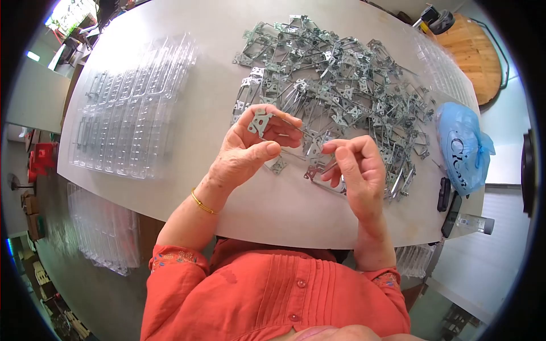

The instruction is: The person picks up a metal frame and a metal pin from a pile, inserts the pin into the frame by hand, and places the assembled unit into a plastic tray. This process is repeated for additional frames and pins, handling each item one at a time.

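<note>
My left hand [245, 142] is closed round a flat metal bracket [260, 122] with cut-out holes, and a thin rod seems to run from it along the fingers. My right hand [361, 173] is beside it, thumb and fingers curled together in a pinch. What lies between those fingertips is too small to make out. Just behind the right fingertips, a darker bracket [313, 172] shows at the near edge of a large heap of metal brackets with rods [341, 85]. The heap spreads over the table beyond both hands.
Clear plastic trays [133, 108] are stacked at the table's left, with another tray [441, 65] at the far right. A blue plastic bag [463, 148] sits on the right edge, near a black object [443, 195], a phone-like slab [452, 215] and a clear bottle [475, 223].
</note>
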Available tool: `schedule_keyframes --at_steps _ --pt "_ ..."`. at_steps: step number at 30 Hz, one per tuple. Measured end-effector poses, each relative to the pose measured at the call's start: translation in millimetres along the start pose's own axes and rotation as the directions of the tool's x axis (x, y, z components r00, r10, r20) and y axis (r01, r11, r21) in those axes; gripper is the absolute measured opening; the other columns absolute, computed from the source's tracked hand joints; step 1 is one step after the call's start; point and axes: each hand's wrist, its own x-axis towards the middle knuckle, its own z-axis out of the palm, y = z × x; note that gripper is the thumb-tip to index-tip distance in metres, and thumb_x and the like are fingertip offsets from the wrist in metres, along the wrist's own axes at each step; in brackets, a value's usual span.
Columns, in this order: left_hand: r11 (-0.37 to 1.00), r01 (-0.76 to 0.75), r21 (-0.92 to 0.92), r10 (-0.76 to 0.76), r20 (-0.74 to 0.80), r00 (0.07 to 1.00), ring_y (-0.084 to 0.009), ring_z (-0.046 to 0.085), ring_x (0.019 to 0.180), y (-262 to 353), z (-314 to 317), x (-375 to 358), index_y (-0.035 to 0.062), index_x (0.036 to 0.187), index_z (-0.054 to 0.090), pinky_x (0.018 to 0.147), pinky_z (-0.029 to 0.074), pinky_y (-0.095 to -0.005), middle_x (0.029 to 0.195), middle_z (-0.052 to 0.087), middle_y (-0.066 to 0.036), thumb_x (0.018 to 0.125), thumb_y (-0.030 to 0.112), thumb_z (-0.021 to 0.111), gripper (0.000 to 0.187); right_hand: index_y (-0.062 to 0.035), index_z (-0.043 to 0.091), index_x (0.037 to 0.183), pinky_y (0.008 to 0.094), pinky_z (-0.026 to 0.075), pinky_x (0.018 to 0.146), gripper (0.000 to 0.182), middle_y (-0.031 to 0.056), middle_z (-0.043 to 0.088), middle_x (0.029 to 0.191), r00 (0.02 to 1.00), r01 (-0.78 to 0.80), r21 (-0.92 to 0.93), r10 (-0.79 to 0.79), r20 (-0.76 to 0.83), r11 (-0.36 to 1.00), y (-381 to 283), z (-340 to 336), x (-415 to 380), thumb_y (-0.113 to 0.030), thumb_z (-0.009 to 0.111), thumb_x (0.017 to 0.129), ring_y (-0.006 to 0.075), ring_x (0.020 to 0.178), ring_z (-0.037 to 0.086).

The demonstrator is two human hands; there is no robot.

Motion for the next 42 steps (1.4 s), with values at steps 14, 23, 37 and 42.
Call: schedule_keyframes --at_steps 14,23,37,42 --pt "0.991 0.132 0.016 -0.133 0.088 0.987 -0.0368 0.066 0.114 0.6 7.6 -0.3 0.0032 0.125 0.048 0.095 0.055 -0.0502 0.125 0.062 -0.026 0.098 0.024 0.067 0.038 -0.0049 0.054 0.095 0.0190 0.045 0.056 0.018 0.0029 0.063 0.093 0.970 0.243 -0.184 -0.243 0.021 0.952 22.6 -8.1 2.3 0.002 0.071 0.093 0.0018 0.068 0.054" --pt "0.925 0.379 0.011 -0.379 0.024 0.925 -0.0283 0.067 0.054 -1.1 5.7 -2.6 0.0021 0.105 0.054 0.048 0.055 -0.0349 0.094 0.071 -0.026 0.109 0.028 0.045 0.028 -0.0025 0.056 0.096 0.0200 0.047 0.059 0.015 0.0064 0.065 0.096 0.933 0.360 -0.323 -0.346 0.103 0.875 19.4 -8.5 7.3 0.001 0.071 0.093 0.0042 0.069 0.056" --pt "0.925 0.376 0.054 -0.375 -0.027 0.927 -0.0285 0.068 0.056 -0.9 12.8 -3.6 -0.0015 0.111 0.056 0.049 0.057 -0.0364 0.096 0.070 -0.028 0.109 0.031 0.041 0.035 -0.0027 0.059 0.107 0.0269 0.056 0.069 0.023 0.0140 0.070 0.100 0.778 0.589 -0.414 -0.626 0.058 0.694 26.6 -14.7 3.8 0.002 0.073 0.091 0.0185 0.082 0.068" --pt "0.934 0.356 0.029 -0.355 -0.015 0.935 -0.0276 0.068 0.057 -0.1 13.5 -3.9 -0.0013 0.108 0.056 0.049 0.057 -0.0359 0.096 0.070 -0.028 0.108 0.029 0.045 0.032 -0.0025 0.061 0.106 0.0285 0.056 0.061 0.024 0.0144 0.072 0.098 0.637 0.697 -0.549 -0.749 0.181 0.461 25.1 -14.5 11.9 -0.001 0.077 0.088 0.0216 0.076 0.069"
